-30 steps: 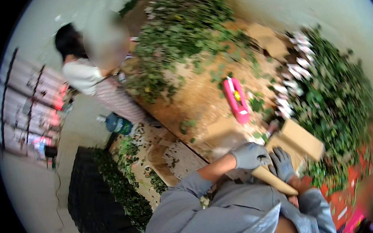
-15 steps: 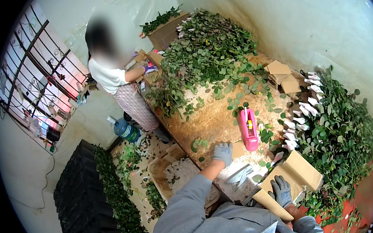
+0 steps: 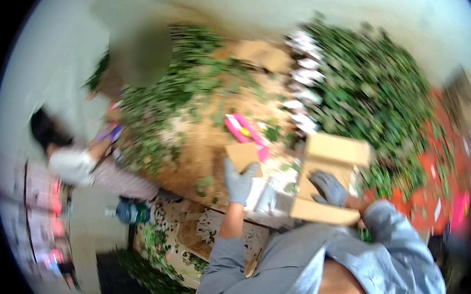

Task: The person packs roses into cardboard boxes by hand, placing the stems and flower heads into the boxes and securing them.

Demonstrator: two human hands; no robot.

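Observation:
My left hand (image 3: 240, 182), in a grey glove, grips a small flat piece of brown cardboard (image 3: 243, 155) above the worktable. My right hand (image 3: 330, 189), also gloved, lies with fingers spread on the inside of a larger folded cardboard sheet (image 3: 336, 148). That sheet has raised flaps at its far and near sides and sits at the table's front edge. Beyond the left hand stands a pink tape dispenser (image 3: 245, 130) with a yellow part in it. Between my hands lies a bluish-grey flat thing (image 3: 272, 198), too blurred to name.
Leafy stems with white-wrapped heads (image 3: 307, 79) are heaped on the right; more greenery (image 3: 184, 73) covers the far left table (image 3: 202, 150). Loose cardboard (image 3: 264, 55) lies at the back. A co-worker (image 3: 74, 164) stands left, near a blue water bottle (image 3: 133, 212). An open crate (image 3: 190, 235) sits below.
My left hand has lifted the cardboard piece off the table. My right hand stays on the folded sheet. The view has swung right, blurring the picture.

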